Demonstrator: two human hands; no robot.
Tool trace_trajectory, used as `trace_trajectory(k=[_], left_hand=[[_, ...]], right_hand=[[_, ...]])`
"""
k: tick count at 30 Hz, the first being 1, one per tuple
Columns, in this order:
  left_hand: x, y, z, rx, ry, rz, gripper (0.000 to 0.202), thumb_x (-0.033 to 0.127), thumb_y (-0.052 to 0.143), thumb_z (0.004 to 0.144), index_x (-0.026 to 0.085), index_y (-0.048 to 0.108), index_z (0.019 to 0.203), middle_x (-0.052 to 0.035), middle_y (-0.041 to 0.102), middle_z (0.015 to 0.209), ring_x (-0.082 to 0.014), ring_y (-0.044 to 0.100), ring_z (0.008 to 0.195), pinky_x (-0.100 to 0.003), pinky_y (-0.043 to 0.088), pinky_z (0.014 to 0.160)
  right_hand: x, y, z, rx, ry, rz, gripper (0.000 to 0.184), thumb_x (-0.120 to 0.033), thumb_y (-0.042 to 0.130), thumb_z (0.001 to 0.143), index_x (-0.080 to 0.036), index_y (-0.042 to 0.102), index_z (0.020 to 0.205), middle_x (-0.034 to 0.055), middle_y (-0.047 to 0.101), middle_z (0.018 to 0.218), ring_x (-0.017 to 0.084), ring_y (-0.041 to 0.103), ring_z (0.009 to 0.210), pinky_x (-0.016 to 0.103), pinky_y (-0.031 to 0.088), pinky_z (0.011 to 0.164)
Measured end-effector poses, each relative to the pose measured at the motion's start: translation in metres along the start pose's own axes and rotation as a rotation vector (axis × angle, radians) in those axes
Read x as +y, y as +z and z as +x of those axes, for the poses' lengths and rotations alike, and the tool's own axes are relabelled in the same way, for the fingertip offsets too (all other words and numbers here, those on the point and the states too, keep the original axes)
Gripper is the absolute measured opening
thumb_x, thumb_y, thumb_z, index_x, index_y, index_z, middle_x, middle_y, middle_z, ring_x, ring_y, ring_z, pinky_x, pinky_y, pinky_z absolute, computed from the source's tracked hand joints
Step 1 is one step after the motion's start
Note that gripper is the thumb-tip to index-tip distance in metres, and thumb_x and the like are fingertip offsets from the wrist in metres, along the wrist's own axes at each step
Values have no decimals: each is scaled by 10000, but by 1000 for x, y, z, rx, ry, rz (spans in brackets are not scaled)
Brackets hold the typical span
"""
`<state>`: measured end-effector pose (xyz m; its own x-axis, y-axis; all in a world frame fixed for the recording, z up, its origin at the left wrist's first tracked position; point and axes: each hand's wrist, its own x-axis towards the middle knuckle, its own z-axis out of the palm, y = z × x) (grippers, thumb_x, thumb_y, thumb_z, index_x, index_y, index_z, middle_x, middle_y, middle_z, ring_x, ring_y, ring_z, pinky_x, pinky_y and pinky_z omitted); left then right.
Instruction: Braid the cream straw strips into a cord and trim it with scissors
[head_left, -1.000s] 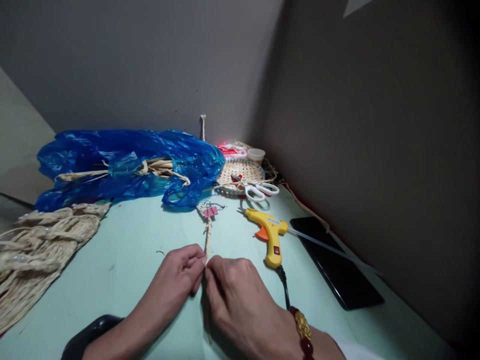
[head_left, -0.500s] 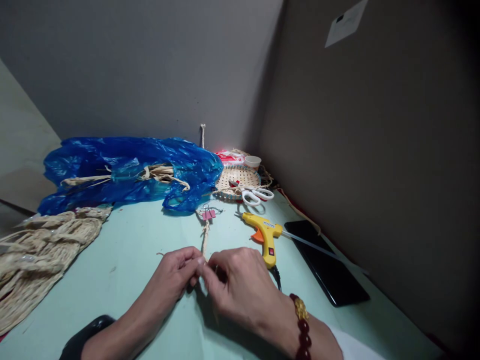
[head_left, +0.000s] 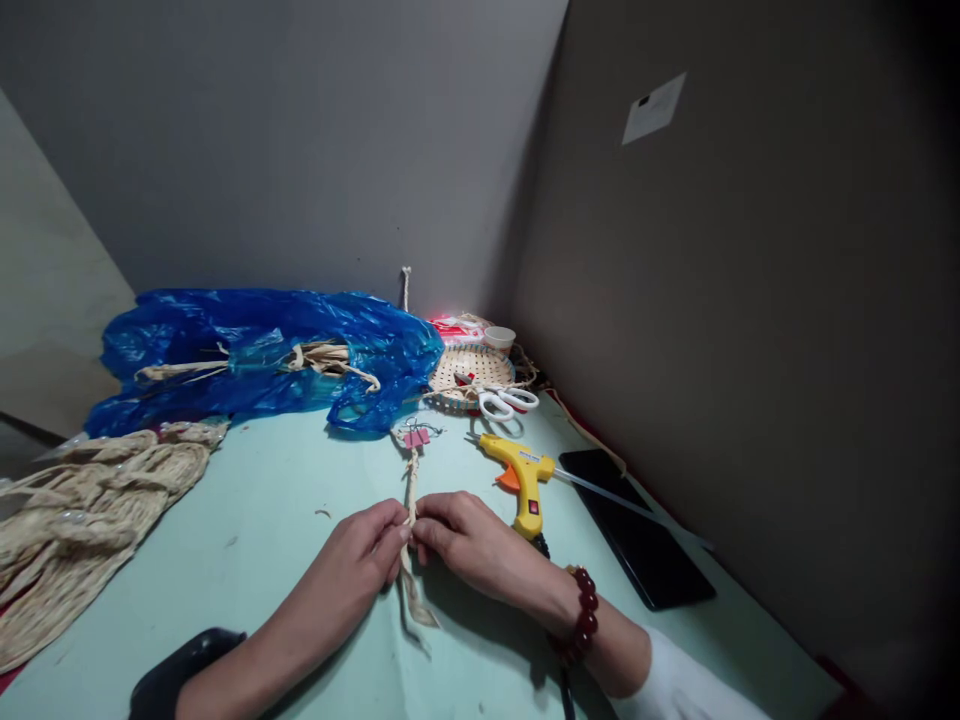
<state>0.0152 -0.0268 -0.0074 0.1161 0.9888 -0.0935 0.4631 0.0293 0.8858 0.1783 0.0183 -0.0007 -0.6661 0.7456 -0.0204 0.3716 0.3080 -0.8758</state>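
Two hands meet over a pale braid (head_left: 412, 485) at the lower centre of the frame, the left hand (head_left: 364, 548) and the right hand (head_left: 472, 545) each pinching it between thumb and fingers, their fingertips side by side. The braid runs up from the fingers to a pink clip (head_left: 416, 438) at its far end near mid-frame, while loose, flat ends trail below onto the light green table (head_left: 262, 540). A bracelet of dark red beads (head_left: 586, 610) circles the right wrist; a black band (head_left: 184, 665) wraps the left. Just right of centre lies a yellow glue gun (head_left: 530, 490), a clear glue stick (head_left: 600, 487) jutting from its back across a flat black device (head_left: 637, 550). Behind, white-handled scissors (head_left: 495, 406) rest at the edge of a woven basket (head_left: 461, 362), with a pale cup (head_left: 499, 338) just beyond it. A blue plastic bag (head_left: 172, 320) spreads across the left of the middle ground, a bundle of dry fibre (head_left: 322, 357) showing in its opening, and a heap of plaited fibre (head_left: 97, 540) fills the lower left edge.
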Motion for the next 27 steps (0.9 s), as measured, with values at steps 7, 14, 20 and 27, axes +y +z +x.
trace_trajectory(k=[7,14,20,27], left_hand=[[6,-4,0,-10,11,145,265,326,393,856,207,543,674,37,489,613,-177,476,635,-274,351,626],[8,-2,-10,77,-43,107,338,406,410,869,228,438,582,51,436,534,-158,437,559,-256,322,558],[1,17,-14,81,77,291,371,349,294,921,224,484,628,-19,598,538,-181,549,540,-278,366,558],[16,17,-16,-127,19,733,410,134,362,862,22,628,1154,-242,744,913,-352,703,803,-374,447,634]], right_hand=[[1,8,3,129,49,120,310,-231,490,853,-146,524,558,-26,485,523,91,394,529,220,286,533],[0,14,3,233,51,140,252,-194,502,783,-129,578,551,-12,505,519,101,405,536,222,289,536],[4,14,5,148,40,395,238,-248,543,751,-138,525,541,-35,398,500,87,311,523,218,244,515],[14,15,9,97,133,516,355,-451,690,709,-121,611,602,-1,474,579,104,356,571,211,264,508]])
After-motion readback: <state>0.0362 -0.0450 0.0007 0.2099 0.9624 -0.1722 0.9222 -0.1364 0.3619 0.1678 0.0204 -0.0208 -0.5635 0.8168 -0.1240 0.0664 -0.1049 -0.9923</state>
